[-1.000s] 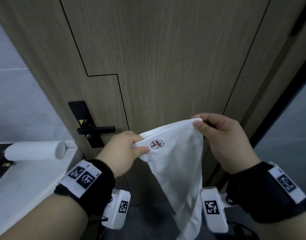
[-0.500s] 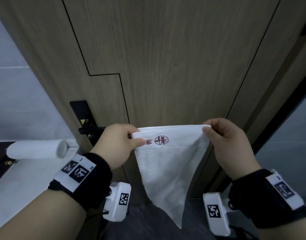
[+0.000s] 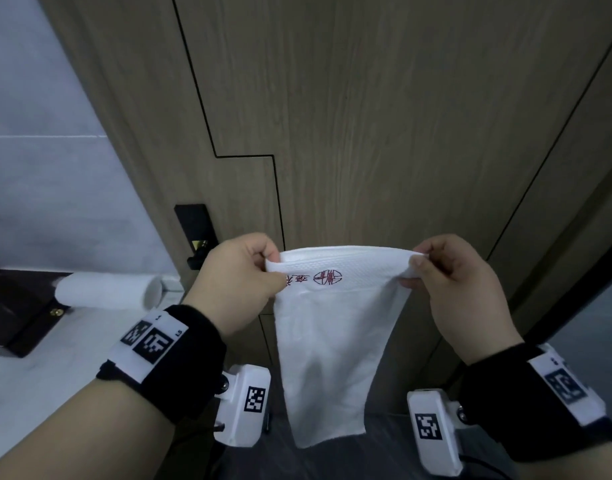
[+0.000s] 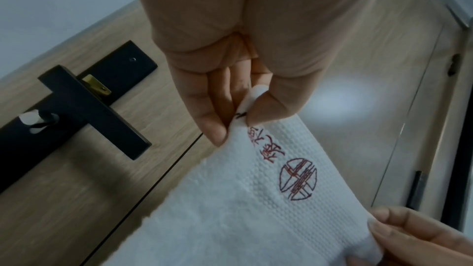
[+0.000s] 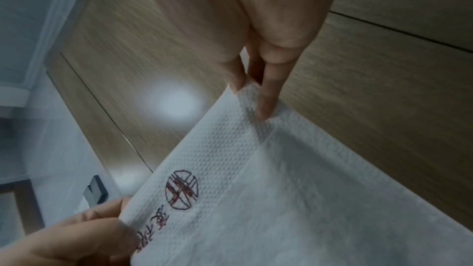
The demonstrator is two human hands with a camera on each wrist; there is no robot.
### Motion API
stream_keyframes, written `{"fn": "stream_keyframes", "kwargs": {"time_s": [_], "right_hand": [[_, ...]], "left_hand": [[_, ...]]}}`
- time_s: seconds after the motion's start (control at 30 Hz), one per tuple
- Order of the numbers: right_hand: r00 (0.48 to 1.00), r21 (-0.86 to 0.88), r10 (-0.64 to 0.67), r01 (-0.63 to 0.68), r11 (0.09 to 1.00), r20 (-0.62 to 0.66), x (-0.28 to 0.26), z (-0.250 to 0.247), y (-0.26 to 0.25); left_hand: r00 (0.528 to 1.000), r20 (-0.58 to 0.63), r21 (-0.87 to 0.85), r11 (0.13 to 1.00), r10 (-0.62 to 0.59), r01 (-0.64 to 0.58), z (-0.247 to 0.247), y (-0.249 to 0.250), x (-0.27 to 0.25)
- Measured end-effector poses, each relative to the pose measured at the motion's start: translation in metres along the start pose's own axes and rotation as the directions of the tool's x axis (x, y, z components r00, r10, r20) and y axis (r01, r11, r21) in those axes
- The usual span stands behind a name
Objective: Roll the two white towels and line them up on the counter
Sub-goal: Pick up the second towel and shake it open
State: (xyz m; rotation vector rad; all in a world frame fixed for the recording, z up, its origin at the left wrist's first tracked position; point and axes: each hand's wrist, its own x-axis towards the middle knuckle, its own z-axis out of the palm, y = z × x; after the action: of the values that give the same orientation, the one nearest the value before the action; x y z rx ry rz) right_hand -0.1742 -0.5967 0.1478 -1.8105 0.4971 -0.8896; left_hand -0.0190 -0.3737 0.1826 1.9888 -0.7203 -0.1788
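I hold the unrolled towel in the air in front of a wooden door, well above the floor and to the right of the table. It is white, with a woven dimpled band along its top edge and a dark red round emblem with red characters beside it, stitched just under that edge. My left hand pinches the top left corner between thumb and fingertips; my right hand pinches the top right corner the same way. The top edge runs level from left to right between my hands, pulled nearly taut, and the cloth hangs straight down from it, so its long axis is vertical, narrowing a little toward the free bottom edge. The rolled towel lies on the table at my left, its long axis running left to right, the open spiral end pointing toward the door and its black handle.
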Motion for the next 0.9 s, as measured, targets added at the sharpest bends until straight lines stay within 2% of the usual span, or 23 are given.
{"fn": "stream_keyframes", "kwargs": {"time_s": [0.17,0.4,0.57,0.73,0.9], "right_hand": [[0.999,0.061,0.032,-0.032,0.998,0.005,0.005,0.016,0.001],[0.997,0.102,0.036,-0.044,0.994,0.075,0.007,0.032,-0.007],[0.987,0.085,0.024,-0.038,0.996,0.161,0.008,0.039,-0.011],[0.977,0.017,-0.006,0.002,1.0,0.213,0.01,0.047,-0.014],[0.974,0.031,-0.013,0.006,1.0,0.224,0.012,0.052,-0.01]], "left_hand": [[0.999,-0.039,-0.022,1.0,-0.02,0.019,-0.008,0.003,-0.004],[0.987,-0.141,-0.053,0.996,-0.074,0.067,-0.021,-0.005,-0.007],[0.97,-0.195,-0.165,0.98,-0.145,0.113,-0.033,-0.008,-0.018],[0.954,-0.238,-0.093,0.982,-0.183,0.166,-0.046,-0.017,-0.029],[0.947,-0.188,-0.143,0.962,-0.259,0.234,-0.06,-0.018,-0.044]]}}
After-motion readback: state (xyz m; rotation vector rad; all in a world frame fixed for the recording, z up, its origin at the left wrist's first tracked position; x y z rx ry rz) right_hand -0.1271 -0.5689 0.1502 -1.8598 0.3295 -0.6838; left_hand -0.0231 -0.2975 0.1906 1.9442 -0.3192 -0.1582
